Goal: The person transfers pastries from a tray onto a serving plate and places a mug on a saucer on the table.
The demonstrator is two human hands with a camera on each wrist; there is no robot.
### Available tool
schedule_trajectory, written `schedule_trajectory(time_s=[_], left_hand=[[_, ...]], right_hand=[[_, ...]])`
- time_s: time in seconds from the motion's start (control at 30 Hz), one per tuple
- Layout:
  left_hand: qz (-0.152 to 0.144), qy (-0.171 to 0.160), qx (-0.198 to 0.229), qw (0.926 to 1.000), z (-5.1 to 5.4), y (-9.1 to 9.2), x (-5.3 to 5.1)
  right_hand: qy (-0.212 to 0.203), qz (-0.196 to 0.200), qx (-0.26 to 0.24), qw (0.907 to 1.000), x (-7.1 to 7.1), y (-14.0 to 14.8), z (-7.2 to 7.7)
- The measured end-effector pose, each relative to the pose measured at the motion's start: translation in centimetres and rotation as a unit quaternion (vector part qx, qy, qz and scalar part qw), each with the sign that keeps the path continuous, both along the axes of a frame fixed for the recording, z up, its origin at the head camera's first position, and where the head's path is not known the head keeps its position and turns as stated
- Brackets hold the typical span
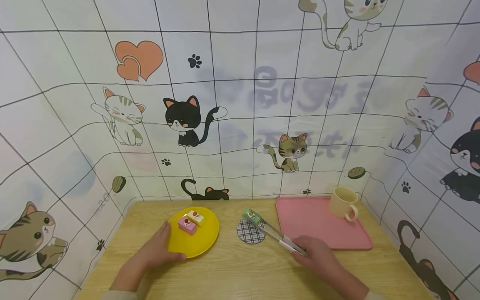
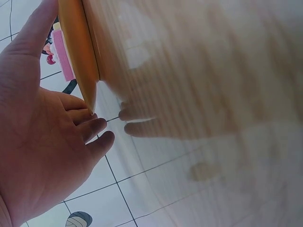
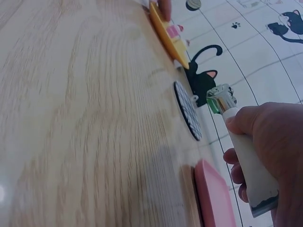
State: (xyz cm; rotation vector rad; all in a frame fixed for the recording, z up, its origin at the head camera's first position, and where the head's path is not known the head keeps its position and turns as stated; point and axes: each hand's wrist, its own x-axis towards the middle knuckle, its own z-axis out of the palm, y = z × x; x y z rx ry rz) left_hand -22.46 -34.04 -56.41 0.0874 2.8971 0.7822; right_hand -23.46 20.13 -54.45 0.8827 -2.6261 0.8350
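Lying between pink tray [image 1: 307, 233] and yellow plate [image 1: 208, 237] is a checked coaster [image 1: 250, 235], the right hand [image 1: 316, 253] gripping tongs [image 1: 286, 246], the left hand [image 1: 155, 248], fingers spread, touching the plate.

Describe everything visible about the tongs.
The tongs have slim, silvery arms that look like metal, with a smooth white sleeve, perhaps plastic, on the grip. Their tips, which seem scalloped, pinch a small green cake piece, held raised near the far edge of the round checked mat. From there the tongs slant back toward the person, ending in the right hand, whose thumb and fingers grip the sleeve.
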Motion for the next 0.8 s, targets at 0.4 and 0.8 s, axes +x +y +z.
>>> schedule_trajectory(time_s=[0.4, 0.8], left_hand=[[-0.001, 0.002, 0.003, 1.0, 0.3, 0.1, 0.1], [-0.005, 0.004, 0.006, 1.0, 0.3, 0.1, 0.2]], right_hand=[[-0.022, 0.046, 0.023, 0.9985, -0.2, -3.7, 0.1], [0.007, 0.091, 0.028, 0.9954, -0.8, -6.1, 0.0]])
